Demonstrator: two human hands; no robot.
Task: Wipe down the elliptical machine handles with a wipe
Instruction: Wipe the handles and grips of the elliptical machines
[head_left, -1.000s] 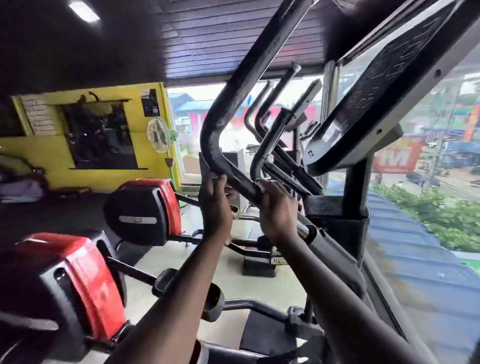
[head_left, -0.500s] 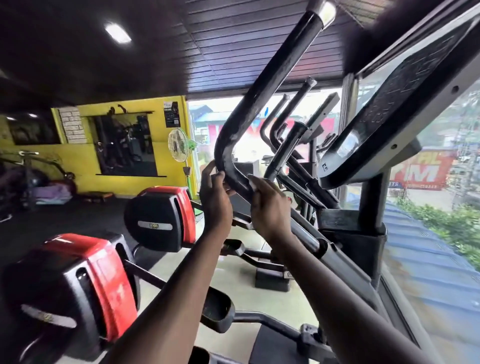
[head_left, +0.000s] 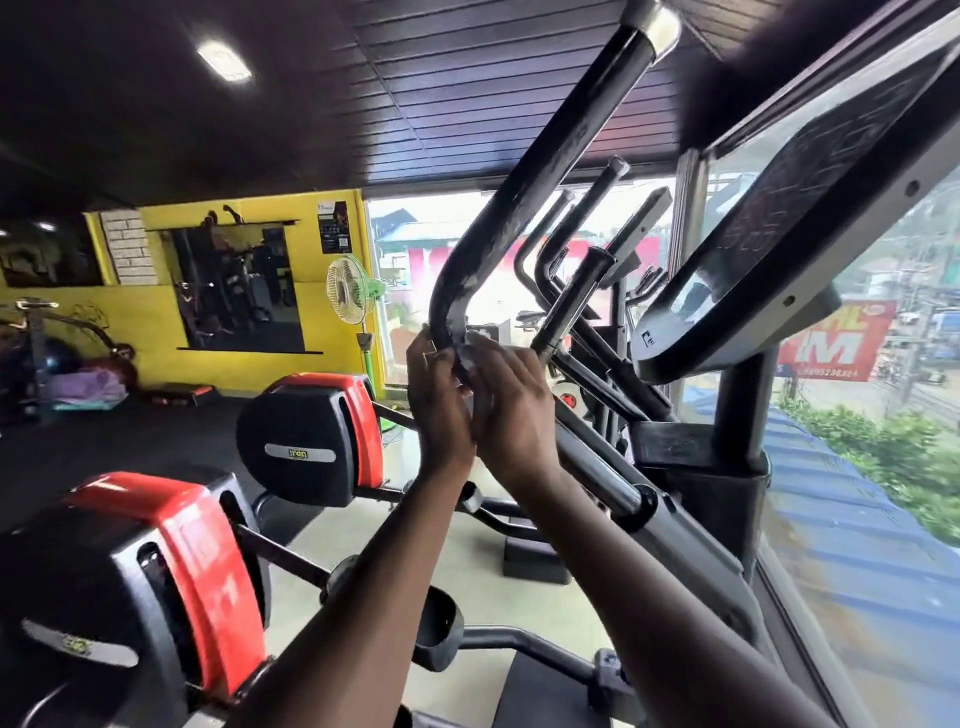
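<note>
A long black elliptical handle (head_left: 540, 156) with a silver end cap rises from a bend at centre up to the top right. Both hands are wrapped around that bend. My left hand (head_left: 441, 400) grips the handle from the left side. My right hand (head_left: 511, 400) presses a small white wipe (head_left: 472, 345) against the handle from the right; only a bit of the wipe shows between the fingers. A shorter black handle (head_left: 571, 306) stands just right of my hands.
The machine's console (head_left: 789, 208) tilts at the upper right on a black post (head_left: 737, 415). Two red-and-black machines (head_left: 311, 436) (head_left: 130, 587) sit left. A window runs along the right, a fan (head_left: 350, 288) stands by the yellow wall.
Both hands have slid up the handle from the lower straight part to its bend and drawn closer together. The white wipe now shows at the right hand's fingers.
</note>
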